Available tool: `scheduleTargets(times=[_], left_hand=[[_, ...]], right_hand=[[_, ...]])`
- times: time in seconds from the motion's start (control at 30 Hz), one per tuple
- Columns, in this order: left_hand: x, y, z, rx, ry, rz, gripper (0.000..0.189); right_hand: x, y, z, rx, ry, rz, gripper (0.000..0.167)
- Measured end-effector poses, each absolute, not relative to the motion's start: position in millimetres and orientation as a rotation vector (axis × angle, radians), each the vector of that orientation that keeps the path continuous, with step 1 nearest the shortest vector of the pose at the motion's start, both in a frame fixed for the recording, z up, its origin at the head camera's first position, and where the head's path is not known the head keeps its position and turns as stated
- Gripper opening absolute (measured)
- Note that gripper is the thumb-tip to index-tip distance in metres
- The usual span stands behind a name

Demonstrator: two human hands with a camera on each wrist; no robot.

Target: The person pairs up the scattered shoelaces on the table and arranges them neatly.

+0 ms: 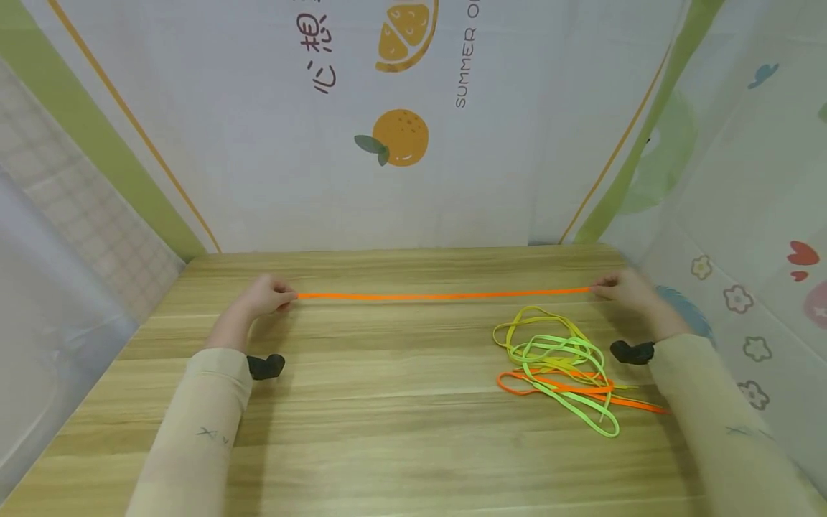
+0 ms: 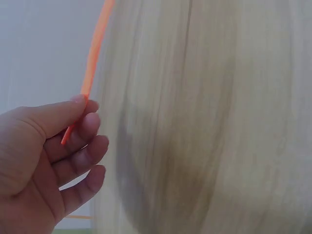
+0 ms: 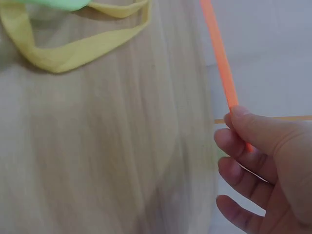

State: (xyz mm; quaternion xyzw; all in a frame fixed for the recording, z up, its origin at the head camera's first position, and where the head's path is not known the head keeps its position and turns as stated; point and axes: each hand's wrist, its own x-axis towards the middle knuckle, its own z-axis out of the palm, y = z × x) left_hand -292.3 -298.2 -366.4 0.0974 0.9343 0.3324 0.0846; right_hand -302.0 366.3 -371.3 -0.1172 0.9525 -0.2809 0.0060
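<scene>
An orange shoelace (image 1: 439,296) stretches nearly straight across the back of the wooden table, between both hands. At its left end my left hand (image 1: 266,295) pinches it between thumb and forefinger; a short tip of the orange shoelace (image 2: 90,68) pokes out below the thumb in the left wrist view. My right hand (image 1: 623,287) pinches the other end the same way, and the orange shoelace (image 3: 220,53) runs up and away from its fingertips in the right wrist view. Below the right hand lies a loose tangle of yellow (image 1: 507,337), light green (image 1: 607,427) and orange shoelaces (image 1: 507,384).
The wooden table (image 1: 388,445) meets a white printed cloth (image 1: 291,179) along its back edge. Another patterned cloth (image 1: 775,179) hangs on the right side. Black wrist mounts (image 1: 266,367) stick out from the light sleeves (image 1: 194,431).
</scene>
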Motion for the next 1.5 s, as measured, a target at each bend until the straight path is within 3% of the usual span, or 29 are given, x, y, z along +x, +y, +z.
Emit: scheduleTargets(times=[0.33,1.5], left_hand=[[-291,-308,-377,0.105,2.927,0.956,0.030],[-302,-314,-394,-0.196,2.975,0.982,0.032]], right_hand=[[-313,365,-387,-0.218,3.077,-0.777,0.037],[-336,345,-401,-0.020,3.015,-0.941,0.039]])
